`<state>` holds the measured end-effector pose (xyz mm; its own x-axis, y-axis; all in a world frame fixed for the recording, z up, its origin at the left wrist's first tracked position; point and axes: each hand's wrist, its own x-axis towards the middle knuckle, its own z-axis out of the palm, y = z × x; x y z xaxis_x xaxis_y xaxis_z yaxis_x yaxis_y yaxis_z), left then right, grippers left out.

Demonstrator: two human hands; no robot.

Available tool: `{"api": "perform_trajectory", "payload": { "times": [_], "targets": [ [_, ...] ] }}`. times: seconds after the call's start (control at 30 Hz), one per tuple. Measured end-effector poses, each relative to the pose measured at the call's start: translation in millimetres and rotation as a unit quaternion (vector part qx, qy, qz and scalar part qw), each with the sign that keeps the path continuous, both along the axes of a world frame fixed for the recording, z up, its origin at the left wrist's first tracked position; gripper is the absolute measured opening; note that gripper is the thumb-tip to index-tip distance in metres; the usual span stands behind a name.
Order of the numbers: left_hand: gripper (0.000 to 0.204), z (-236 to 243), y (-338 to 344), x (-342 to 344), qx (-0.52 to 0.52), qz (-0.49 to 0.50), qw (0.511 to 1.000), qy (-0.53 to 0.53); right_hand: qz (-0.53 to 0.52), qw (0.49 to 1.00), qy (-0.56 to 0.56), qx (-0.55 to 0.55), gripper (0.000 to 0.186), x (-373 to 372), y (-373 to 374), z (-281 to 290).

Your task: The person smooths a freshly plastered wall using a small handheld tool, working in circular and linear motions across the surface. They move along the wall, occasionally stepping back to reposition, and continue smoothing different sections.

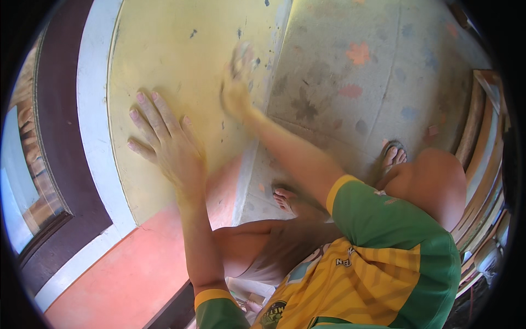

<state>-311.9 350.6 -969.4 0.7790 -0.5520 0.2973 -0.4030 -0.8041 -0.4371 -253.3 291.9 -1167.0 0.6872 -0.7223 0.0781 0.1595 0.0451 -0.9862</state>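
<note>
Two hands on yellow wall [164,55]: left hand [167,137] flat, fingers up-left.

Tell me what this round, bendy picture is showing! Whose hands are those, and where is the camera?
The camera sits on a person's head and looks down, so you see their own arms. Its wide lens bends straight lines, which makes the picture look round. The person crouches in front of a yellow wall. The left hand lies flat on the wall, fingers spread, holding nothing. The right hand is blurred against the wall; it seems to grip something small, but I cannot tell what. Beside the wall is a white frame. Below is a spotted concrete floor and the person's feet in sandals.
</note>
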Motion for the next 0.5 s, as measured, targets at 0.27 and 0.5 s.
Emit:
{"api": "perform_trajectory", "payload": {
  "times": [0.27, 0.5],
  "targets": [
    [0.069, 7.6, -6.6, -6.0, -0.026, -0.011, 0.999, 0.019, 0.022, 0.993, 0.06, 0.098, 0.071, 1.5, 4.7, -38.8],
    [0.07, 1.2, 14.2, -6.2, -0.019, 0.02, 1.0, -0.013, 0.092, 0.991, -0.094, -0.01, 0.066, -46.2, 73.7, 41.0]
  ]
}}
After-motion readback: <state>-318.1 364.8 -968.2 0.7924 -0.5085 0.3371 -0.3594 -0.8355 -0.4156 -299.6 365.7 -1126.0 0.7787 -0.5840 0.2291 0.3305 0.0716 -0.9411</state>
